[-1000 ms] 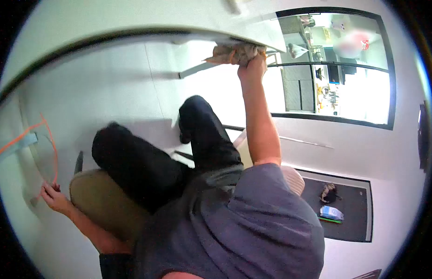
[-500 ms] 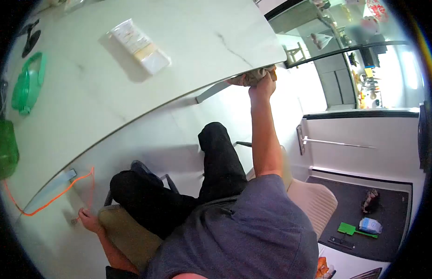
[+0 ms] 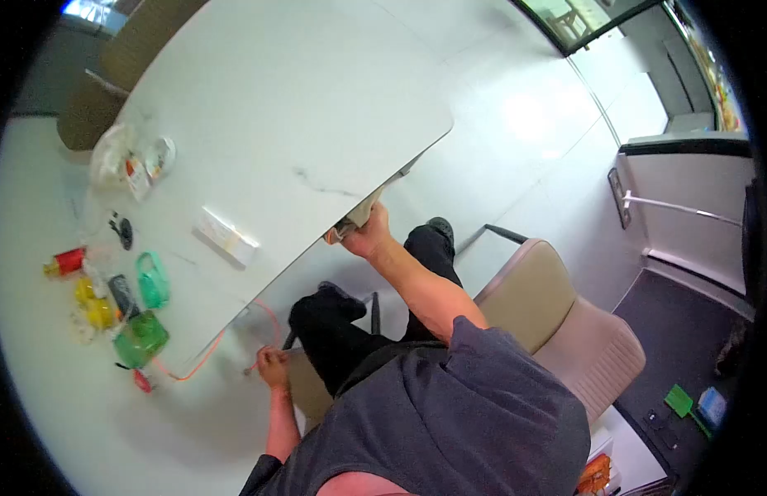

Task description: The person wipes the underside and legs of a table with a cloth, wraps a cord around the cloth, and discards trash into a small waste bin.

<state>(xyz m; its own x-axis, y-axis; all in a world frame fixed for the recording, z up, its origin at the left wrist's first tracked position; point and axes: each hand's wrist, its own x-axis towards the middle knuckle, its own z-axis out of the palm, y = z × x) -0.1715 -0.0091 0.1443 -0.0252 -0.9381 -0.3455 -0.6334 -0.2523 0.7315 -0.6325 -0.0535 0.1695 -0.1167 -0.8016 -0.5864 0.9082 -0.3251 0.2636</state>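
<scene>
My right hand (image 3: 369,231) is closed around a crumpled beige-grey cloth (image 3: 356,217) at the table's near edge; part of the cloth is hidden behind the hand and the edge. Lower down on the left, beside the chair seat, my left hand (image 3: 273,368) has its fingers closed on a thin orange cord (image 3: 203,361). This cord loops up past the table edge towards a green clear container (image 3: 141,339). On the white table (image 3: 317,99) lies a white packet (image 3: 225,237), left of my right hand and touched by neither hand.
A green plastic holder (image 3: 152,279), a red bottle (image 3: 68,262), yellow items (image 3: 94,304) and a clear plastic bag (image 3: 113,157) are at the table's left end. Beige chairs (image 3: 586,351) stand beside me. A green dustpan-like tool (image 3: 679,400) rests on a dark mat at right.
My view has swung, showing more of the table's left end. My right hand has moved with the cloth from near the table corner back along the edge, closer to my body.
</scene>
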